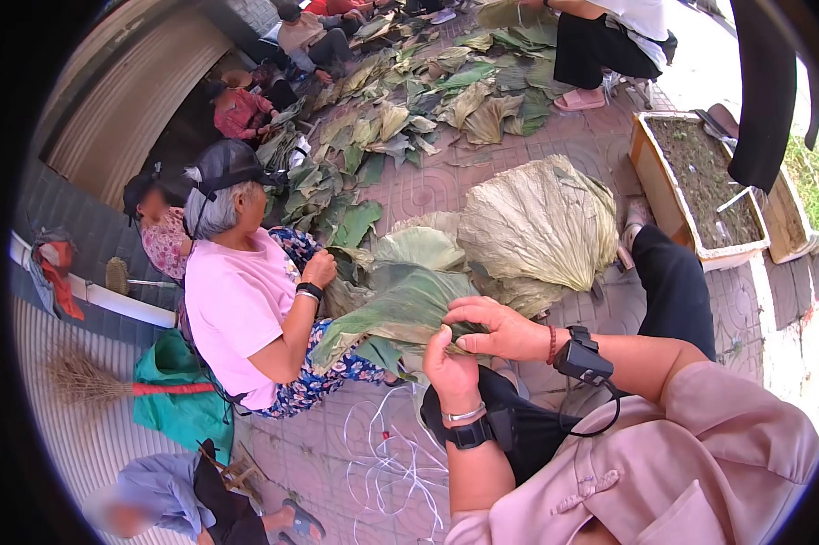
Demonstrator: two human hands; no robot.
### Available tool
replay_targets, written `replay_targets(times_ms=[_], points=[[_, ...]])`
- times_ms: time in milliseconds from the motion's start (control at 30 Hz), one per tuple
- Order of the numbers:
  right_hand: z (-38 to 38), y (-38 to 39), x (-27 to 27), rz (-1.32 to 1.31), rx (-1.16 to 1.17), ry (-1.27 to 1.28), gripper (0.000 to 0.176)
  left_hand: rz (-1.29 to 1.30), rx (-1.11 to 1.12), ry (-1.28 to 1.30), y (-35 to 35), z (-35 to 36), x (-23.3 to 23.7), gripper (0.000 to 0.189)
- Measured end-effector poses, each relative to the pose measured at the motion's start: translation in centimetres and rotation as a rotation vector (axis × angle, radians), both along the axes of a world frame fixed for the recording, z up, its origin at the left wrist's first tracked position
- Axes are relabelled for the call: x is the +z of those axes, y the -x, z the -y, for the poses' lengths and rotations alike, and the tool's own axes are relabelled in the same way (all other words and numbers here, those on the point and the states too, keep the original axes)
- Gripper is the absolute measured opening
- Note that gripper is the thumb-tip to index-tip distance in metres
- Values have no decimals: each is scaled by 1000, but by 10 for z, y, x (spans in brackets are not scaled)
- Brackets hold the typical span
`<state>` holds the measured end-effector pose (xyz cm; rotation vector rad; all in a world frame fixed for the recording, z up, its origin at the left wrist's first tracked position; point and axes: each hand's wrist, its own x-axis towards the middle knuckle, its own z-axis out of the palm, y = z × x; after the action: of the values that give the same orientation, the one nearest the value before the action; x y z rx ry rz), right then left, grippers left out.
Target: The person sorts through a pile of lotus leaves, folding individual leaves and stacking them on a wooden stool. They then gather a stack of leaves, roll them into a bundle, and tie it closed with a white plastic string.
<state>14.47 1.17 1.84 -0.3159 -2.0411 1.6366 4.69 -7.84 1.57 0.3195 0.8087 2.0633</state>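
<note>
Grips clenched: left hand [450, 365] and right hand [505, 330] both pinch folded green leaf [400, 307].

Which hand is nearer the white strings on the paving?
Left. The left hand pinches the green leaf just beside the white strings; the right hand holds that leaf on the side away from them.

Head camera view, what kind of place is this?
Likely an outdoor paved work spot by a street: brick paving, big leaves spread across it, a person seated low handling them, and a planter box of soil.
</note>
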Motion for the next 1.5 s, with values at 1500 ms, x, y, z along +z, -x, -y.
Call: replay_targets(times_ms=[1500], points=[[-184,-87,-117,525,-1308,509,22,42,121,227,-2,-17,3,32]])
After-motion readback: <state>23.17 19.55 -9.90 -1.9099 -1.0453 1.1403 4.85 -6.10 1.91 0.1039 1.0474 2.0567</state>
